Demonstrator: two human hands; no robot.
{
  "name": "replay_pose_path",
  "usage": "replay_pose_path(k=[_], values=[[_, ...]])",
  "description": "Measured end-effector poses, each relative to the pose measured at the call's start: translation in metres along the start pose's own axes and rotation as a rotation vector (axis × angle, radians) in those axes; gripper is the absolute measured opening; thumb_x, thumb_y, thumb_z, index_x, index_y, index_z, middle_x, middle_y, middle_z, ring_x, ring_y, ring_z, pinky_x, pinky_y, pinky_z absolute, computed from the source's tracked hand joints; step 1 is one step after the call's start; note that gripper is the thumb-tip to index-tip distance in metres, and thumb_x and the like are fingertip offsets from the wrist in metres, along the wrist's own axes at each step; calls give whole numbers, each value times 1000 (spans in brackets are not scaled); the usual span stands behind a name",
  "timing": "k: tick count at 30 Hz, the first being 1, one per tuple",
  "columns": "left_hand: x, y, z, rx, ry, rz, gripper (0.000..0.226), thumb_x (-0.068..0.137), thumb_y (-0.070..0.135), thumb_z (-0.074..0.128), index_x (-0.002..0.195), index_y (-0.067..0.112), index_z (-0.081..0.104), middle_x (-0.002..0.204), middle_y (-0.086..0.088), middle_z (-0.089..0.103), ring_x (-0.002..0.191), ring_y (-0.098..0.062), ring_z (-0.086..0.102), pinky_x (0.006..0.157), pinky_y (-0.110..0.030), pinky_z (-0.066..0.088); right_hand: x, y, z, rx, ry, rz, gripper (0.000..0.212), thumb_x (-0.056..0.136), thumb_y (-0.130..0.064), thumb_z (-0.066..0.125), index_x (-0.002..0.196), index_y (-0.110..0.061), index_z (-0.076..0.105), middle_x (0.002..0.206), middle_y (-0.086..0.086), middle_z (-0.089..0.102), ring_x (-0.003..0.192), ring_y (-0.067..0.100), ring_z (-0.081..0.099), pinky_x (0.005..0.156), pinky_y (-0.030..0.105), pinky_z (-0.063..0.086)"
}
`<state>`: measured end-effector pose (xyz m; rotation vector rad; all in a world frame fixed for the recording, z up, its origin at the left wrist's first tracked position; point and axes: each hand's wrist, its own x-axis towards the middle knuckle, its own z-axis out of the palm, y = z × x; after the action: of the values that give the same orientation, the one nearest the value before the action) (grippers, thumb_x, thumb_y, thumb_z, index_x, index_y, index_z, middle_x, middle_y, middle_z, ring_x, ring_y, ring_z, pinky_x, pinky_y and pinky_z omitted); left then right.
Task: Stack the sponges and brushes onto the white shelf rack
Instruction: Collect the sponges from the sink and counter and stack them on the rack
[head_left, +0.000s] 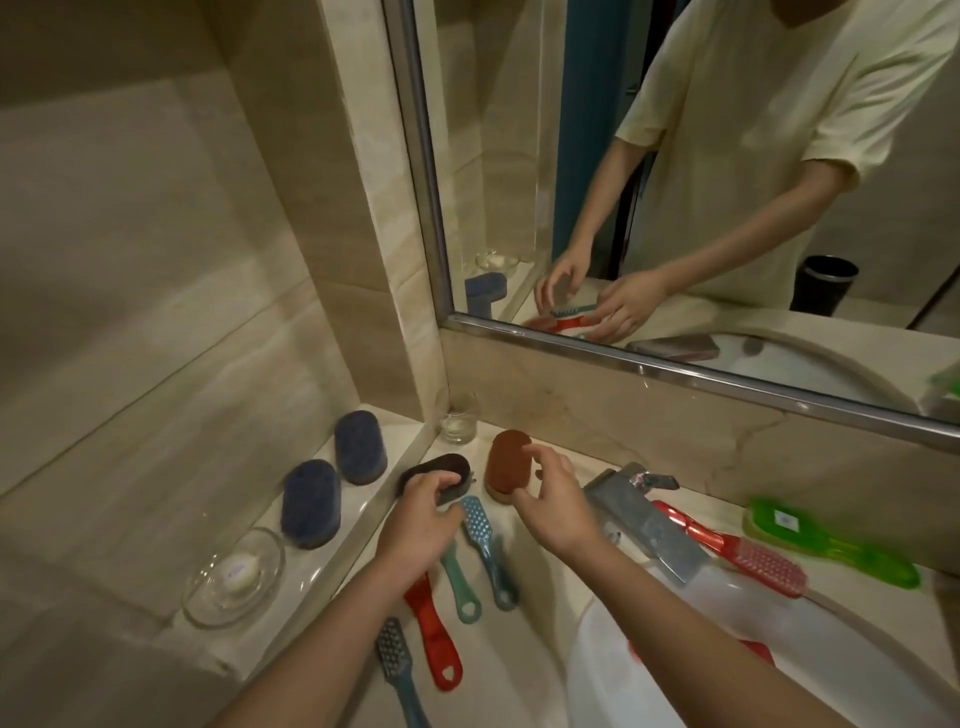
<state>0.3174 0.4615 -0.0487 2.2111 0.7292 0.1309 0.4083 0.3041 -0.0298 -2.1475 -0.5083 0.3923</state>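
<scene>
Closest in, a grey-blue brush (394, 656) lies on the surface (530, 603) beside a red brush (432, 631), with a teal brush (460, 587) and a pale blue brush (484, 543) just beyond. The left hand (421, 522) curls over a dark sponge (434, 470), gripping it. The right hand (551, 499) pinches the brown sponge (508, 460) next to it, finger on top, thumb at its near end. Off left, two blue sponges (311, 501) sit on the ledge (363, 512) past a glass soap dish (235, 578).

**Domestic bathroom, vanity corner**

A metal-framed wall mirror (675, 156) hangs above a pale stone worktop (524, 587) that carries a white washbasin (727, 649) and a chrome tap (639, 514). Glossy beige tiles (130, 260) line the walls. A glass soap dish (200, 603) and a tumbler (460, 423) stand nearby.
</scene>
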Motion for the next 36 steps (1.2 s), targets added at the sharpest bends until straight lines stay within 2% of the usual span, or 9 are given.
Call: replay_pose_path(k=[4, 12, 16, 20, 24, 27, 30, 33, 36], values=[[26, -4, 1, 55, -10, -23, 42, 85, 15, 63, 125, 25, 56, 132, 1, 50, 118, -15, 53, 102, -35, 44, 25, 12, 11, -14, 7, 61, 58, 83, -17, 61, 138, -18, 44, 135, 9, 45, 122, 25, 48, 102, 31, 38], [61, -16, 11, 274, 4, 69, 52, 83, 14, 64, 133, 24, 51, 135, 1, 49, 123, -17, 47, 103, -27, 37, 64, 34, 43, 0, 31, 101, 59, 83, -28, 66, 138, -23, 44, 139, 3, 40, 126, 24, 42, 103, 34, 39], [69, -22, 11, 345, -14, 83, 59, 83, 14, 63, 140, 22, 46, 139, 1, 48, 129, -17, 42, 110, -33, 34, 79, 39, 56, -36, -1, 108, 78, 81, -32, 70, 149, -28, 32, 158, 4, 17, 142, 25, 26, 114, 37, 31], [74, -24, 8, 419, -59, 87, 65, 85, 18, 62, 145, 24, 38, 144, 4, 42, 133, -15, 37, 113, -34, 31, 87, 44, 65, -49, -1, 140, 85, 77, -37, 72, 150, -34, 27, 161, 1, 6, 146, 24, 17, 113, 38, 32], [76, -22, 8, 461, -81, 89, 67, 87, 17, 60, 148, 25, 32, 147, 6, 38, 136, -14, 33, 115, -32, 27, 93, 44, 67, -164, 2, 167, 89, 73, -40, 70, 151, -32, 27, 158, 6, 18, 140, 27, 23, 113, 39, 32], [76, -21, 8, 471, -68, 120, 67, 88, 17, 59, 148, 24, 31, 146, 4, 38, 136, -15, 32, 115, -32, 26, 93, 41, 65, -145, 9, 196, 90, 70, -35, 68, 151, -29, 28, 150, 5, 29, 132, 27, 29, 109, 37, 36], [73, -19, 9, 381, -14, 126, 66, 89, 24, 59, 148, 24, 32, 147, 3, 37, 138, -16, 32, 115, -34, 28, 87, 36, 61, -24, 32, 206, 88, 71, -35, 67, 151, -28, 30, 148, 5, 33, 130, 25, 29, 109, 35, 35], [68, -14, 15, 169, 96, 113, 60, 91, 29, 57, 147, 23, 35, 144, 2, 42, 134, -16, 37, 111, -34, 32, 76, 25, 55, 130, 77, 199, 83, 75, -34, 68, 150, -28, 32, 147, 4, 36, 133, 23, 28, 106, 29, 30], [58, -2, 19, -161, 187, -4, 46, 95, 33, 51, 140, 27, 43, 132, 9, 50, 123, -9, 46, 98, -21, 37, 63, 9, 44, 252, 121, 186, 78, 76, -29, 69, 147, -26, 38, 144, 3, 41, 133, 21, 34, 109, 28, 31]])
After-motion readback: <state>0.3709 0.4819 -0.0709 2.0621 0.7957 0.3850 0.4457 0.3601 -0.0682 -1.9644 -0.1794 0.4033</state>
